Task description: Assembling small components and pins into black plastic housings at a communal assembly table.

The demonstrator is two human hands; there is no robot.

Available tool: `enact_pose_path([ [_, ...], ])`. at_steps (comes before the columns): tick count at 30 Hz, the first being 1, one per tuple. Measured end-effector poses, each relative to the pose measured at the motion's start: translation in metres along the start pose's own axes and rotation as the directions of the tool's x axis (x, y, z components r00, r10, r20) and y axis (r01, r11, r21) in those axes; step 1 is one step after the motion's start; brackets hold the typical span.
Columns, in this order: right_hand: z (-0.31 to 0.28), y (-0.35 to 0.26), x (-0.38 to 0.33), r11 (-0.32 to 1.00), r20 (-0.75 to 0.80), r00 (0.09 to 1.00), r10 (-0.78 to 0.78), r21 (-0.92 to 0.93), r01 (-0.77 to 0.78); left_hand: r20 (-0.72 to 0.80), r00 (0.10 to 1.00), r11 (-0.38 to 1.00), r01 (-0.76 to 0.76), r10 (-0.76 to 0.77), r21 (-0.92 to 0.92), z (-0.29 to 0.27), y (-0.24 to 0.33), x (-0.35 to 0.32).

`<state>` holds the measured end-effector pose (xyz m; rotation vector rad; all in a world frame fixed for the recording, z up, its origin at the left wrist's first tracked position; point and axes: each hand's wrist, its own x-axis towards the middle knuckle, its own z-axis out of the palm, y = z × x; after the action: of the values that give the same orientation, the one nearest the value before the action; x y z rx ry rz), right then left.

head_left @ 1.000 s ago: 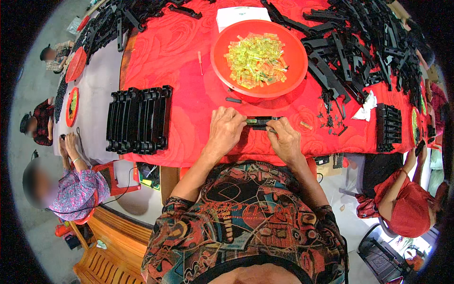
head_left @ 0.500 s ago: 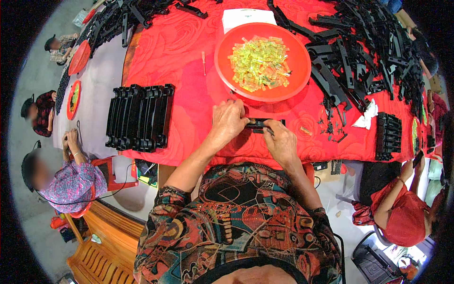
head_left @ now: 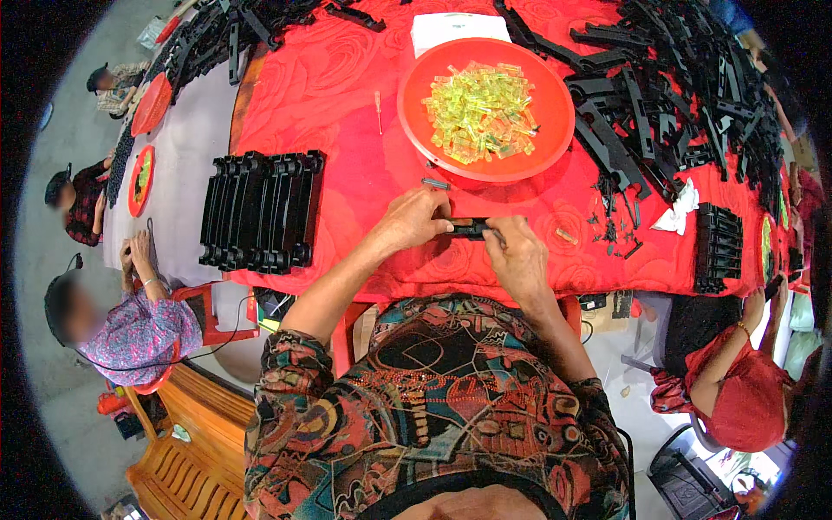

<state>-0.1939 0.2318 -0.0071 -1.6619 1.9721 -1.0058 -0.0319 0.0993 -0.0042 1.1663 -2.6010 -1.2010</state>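
Left hand (head_left: 414,221) closed on one end of a small black part (head_left: 469,229); right hand (head_left: 520,258) pinching the other end. Part held level between both, low over the red cloth (head_left: 347,113), just below the rim of the red plate (head_left: 416,130). Fingertips curled around part; detail of the part too small to tell.

Plate holding a heap of yellow-green clear pieces (head_left: 481,108), sitting beyond the hands. White paper (head_left: 446,28) touching plate's far edge. Thin tool (head_left: 379,111) lying left of plate (kind unclear). One short dark piece (head_left: 436,183) on cloth just beside left fingers.

Row of black frames (head_left: 260,210) standing in a block at left, near table edge. Large pile of black parts (head_left: 676,95) at right, spread toward far corner. Small black bits (head_left: 615,230) and crumpled tissue (head_left: 679,211) near right hand. Second black stack (head_left: 718,247) further right.

Other people seated at both sides: one in a purple top (head_left: 130,334) at left, one in red (head_left: 745,394) at right.
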Motion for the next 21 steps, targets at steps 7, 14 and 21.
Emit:
enact_pose_path([
  [7, -0.007, -0.005, 0.015, 0.988, 0.087, 0.996, -0.022, -0.149, 0.035, -0.050, 0.999, 1.000, 0.005, -0.004, 0.009, 0.007, 0.001, -0.002],
  [14, 0.007, 0.006, 0.020, 0.986, 0.066, 0.997, -0.029, -0.160, 0.039, 0.003, 1.000, 0.986, 0.001, -0.001, -0.166, 0.004, -0.008, 0.000],
  [21, 0.014, 0.016, 0.015, 0.986, -0.018, 0.989, -0.144, -0.091, 0.142, -0.012, 0.997, 0.997, -0.080, 0.080, 0.009, 0.005, -0.002, -0.005],
])
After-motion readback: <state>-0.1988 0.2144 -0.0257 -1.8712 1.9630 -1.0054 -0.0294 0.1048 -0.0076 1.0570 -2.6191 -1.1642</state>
